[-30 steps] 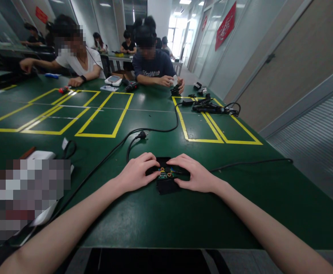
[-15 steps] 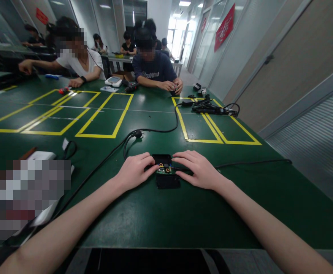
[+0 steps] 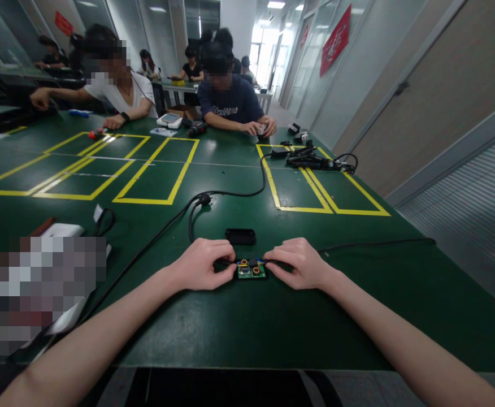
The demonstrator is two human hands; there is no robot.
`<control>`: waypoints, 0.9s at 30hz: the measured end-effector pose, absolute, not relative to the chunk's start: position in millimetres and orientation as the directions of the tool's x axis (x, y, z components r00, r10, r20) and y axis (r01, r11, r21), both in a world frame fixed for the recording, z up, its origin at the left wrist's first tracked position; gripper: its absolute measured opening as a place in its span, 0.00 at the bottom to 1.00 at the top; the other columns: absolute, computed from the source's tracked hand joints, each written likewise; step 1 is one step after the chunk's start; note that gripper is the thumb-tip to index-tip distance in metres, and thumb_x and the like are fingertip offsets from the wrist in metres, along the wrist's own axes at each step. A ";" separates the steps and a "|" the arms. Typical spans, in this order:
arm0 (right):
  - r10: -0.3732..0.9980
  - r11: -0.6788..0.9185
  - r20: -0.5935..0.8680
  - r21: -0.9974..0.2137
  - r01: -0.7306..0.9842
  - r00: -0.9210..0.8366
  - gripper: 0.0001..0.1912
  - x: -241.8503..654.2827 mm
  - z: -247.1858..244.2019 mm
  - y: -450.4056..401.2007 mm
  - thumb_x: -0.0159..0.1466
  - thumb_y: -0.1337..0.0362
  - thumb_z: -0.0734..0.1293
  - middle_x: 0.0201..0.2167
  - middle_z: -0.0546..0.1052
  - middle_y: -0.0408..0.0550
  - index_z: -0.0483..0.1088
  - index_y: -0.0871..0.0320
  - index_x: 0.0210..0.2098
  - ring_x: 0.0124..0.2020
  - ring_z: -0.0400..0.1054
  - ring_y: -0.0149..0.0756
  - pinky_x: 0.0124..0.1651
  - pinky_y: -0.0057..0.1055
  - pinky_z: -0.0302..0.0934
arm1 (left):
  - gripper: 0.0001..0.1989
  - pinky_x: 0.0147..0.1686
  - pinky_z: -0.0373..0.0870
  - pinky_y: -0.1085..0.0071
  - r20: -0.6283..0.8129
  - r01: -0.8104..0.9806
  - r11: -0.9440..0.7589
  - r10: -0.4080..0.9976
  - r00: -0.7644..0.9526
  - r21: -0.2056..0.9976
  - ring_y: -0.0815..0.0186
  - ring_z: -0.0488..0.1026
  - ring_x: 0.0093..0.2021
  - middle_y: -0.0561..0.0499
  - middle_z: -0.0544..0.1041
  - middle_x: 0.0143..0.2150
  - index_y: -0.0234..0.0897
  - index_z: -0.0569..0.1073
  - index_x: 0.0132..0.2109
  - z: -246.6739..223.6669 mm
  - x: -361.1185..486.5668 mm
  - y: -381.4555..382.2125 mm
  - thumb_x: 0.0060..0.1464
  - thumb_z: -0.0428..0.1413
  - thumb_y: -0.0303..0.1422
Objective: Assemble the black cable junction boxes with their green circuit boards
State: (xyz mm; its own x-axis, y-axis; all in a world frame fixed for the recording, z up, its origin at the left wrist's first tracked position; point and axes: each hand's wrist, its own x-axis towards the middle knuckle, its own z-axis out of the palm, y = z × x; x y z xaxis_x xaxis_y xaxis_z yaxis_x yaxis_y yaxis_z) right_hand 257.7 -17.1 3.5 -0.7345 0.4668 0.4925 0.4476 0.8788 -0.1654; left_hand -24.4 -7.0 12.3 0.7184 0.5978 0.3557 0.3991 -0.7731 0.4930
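A small green circuit board (image 3: 244, 273) with copper-coloured ring coils lies low on the table in front of me, over a black case half that is mostly hidden beneath it. My left hand (image 3: 207, 264) is closed at the board's left end, thumb and fingers pinching the black cable there. At the right end, my right hand (image 3: 300, 264) pinches another black cable, beside short blue wires (image 3: 261, 260). Just behind the board rests an open black case half (image 3: 240, 237), touched by neither hand.
A black plug (image 3: 205, 199) and its cable cross the table ahead. Bundled black cables (image 3: 319, 161) lie at the far right, near yellow tape outlines. A power drill (image 3: 195, 130) lies far ahead. Two people work across the table. A blurred-out object stands at left.
Both hands have brought the circuit board toward me, from between the two case halves onto the nearer one. My fingers have closed at its two ends.
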 end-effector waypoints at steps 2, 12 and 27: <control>0.488 0.870 0.466 -0.187 0.457 -0.738 0.10 257.3 1.6 -15.5 0.72 0.64 0.63 0.26 0.80 0.44 0.75 0.59 0.38 0.21 0.71 0.30 0.28 0.29 0.59 | 0.06 0.26 0.61 0.74 0.334 0.411 -0.767 0.603 0.725 0.493 0.71 0.67 0.23 0.55 0.73 0.27 0.37 0.73 0.34 9.9 -24.3 -6.6 0.59 0.55 0.31; 0.602 0.796 0.410 -0.251 0.550 -0.685 0.09 260.0 -3.6 -8.8 0.71 0.62 0.65 0.28 0.82 0.46 0.76 0.58 0.40 0.25 0.74 0.32 0.31 0.28 0.60 | 0.06 0.28 0.62 0.75 0.308 0.501 -0.718 0.675 0.670 0.484 0.70 0.70 0.26 0.54 0.75 0.30 0.37 0.74 0.36 0.4 -25.7 0.6 0.62 0.56 0.33; 0.655 0.741 0.346 -0.471 0.479 -0.672 0.06 259.9 -4.0 -8.2 0.69 0.62 0.67 0.25 0.76 0.41 0.74 0.58 0.38 0.22 0.65 0.27 0.28 0.25 0.57 | 0.06 0.30 0.65 0.75 0.289 0.445 -0.722 0.647 0.706 0.529 0.71 0.71 0.27 0.53 0.77 0.33 0.37 0.76 0.40 0.8 -27.3 0.3 0.60 0.54 0.30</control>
